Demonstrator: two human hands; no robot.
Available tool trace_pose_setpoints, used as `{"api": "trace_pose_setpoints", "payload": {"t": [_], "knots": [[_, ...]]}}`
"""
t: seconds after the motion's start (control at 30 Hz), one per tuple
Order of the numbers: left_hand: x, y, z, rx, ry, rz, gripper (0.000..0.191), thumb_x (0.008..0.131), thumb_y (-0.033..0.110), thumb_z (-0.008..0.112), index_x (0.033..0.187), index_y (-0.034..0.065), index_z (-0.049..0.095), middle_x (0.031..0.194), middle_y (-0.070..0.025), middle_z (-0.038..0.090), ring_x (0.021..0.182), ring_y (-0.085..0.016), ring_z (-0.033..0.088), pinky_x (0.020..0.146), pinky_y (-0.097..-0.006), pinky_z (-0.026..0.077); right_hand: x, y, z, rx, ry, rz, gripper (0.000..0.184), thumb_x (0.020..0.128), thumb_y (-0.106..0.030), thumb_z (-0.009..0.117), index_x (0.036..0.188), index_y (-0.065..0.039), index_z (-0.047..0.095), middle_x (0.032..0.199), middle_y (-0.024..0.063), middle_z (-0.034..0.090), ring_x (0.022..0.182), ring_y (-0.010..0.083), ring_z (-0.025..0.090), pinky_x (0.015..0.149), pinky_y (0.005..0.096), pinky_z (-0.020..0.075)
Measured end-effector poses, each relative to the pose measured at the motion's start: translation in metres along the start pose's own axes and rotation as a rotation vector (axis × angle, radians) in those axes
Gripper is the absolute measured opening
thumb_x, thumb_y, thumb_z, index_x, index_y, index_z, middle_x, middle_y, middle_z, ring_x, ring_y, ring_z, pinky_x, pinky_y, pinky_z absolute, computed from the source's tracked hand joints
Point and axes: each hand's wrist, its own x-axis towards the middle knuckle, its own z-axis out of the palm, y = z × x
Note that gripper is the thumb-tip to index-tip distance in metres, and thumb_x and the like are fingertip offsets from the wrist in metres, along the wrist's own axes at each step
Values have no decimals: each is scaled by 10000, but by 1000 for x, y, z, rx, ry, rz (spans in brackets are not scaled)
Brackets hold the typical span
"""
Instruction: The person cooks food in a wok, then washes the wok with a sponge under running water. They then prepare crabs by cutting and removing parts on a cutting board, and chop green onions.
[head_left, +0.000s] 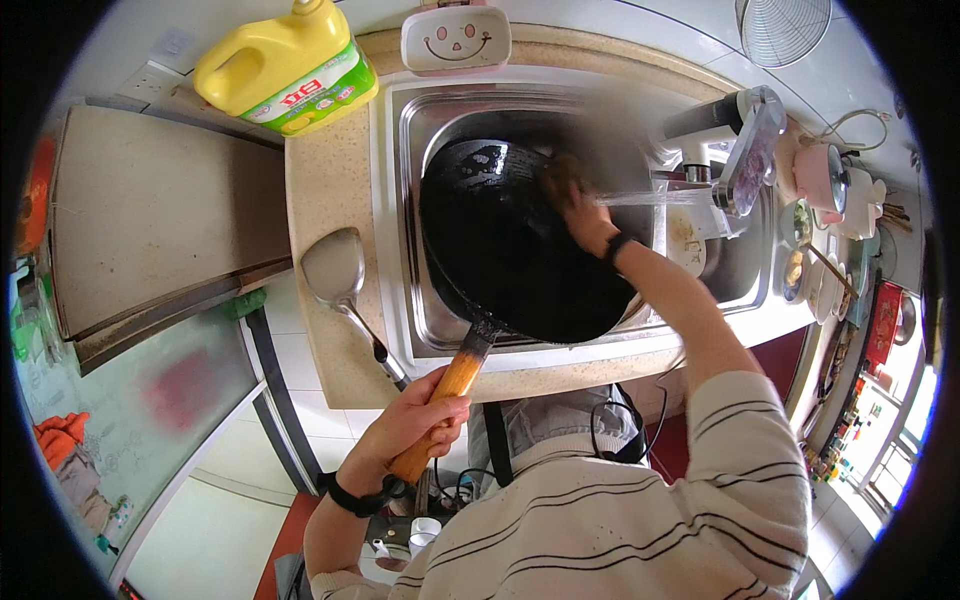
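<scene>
A large black wok (517, 247) rests tilted over the left basin of a stainless steel sink (411, 300). My left hand (429, 420) is wrapped around its wooden handle (459, 375), in front of the counter. Inside the wok, near the far right wall, my right hand (589, 217) presses a brownish scrubber (562, 180), blurred and partly hidden by my fingers. Water (645, 198) streams from the faucet (739, 161) on the right towards that hand. A metal spatula (337, 270) lies on the counter left of the sink.
At the back left stands a yellow detergent jug (289, 67). A soap dish with a smiling face (456, 41) is behind the sink. The right basin (739, 262) holds a pale object. Farther right are a pink pot (821, 180) and several bowls. A strainer (784, 30) hangs on the wall.
</scene>
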Motion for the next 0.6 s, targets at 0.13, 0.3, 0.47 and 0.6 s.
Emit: {"api": "trace_pose_setpoints", "payload": {"t": [0.13,0.3,0.47,0.6], "knots": [[2,1,-1,2,-40,15,487,979,142,584,1404,54,363,784,7,486,523,-34,431,448,-202,393,-82,-5,-47,173,-513,-434,581,796,-186,671,1352,-54,571,1439,211,489,1243,366,553,987,434,488],[4,0,-1,-8,-9,-28,426,977,98,570,1368,65,404,767,1,475,514,-46,426,425,-205,372,-40,-78,-104,1320,52,-605,602,777,-90,657,1357,1,526,1366,228,533,1222,370,555,1066,386,437],[3,1,0,25,11,-22,423,984,121,573,1362,64,391,768,1,480,520,-41,429,439,-207,403,60,-70,-49,535,190,-9,476,883,-136,596,1358,-107,565,1384,267,517,1217,439,556,952,510,513],[2,0,0,40,-16,23,384,983,115,568,1327,55,407,759,4,477,518,-42,430,446,-211,406,-1,-5,0,24,-72,37,431,879,-201,608,1303,-124,619,1479,253,422,1253,428,520,917,510,526]]}}
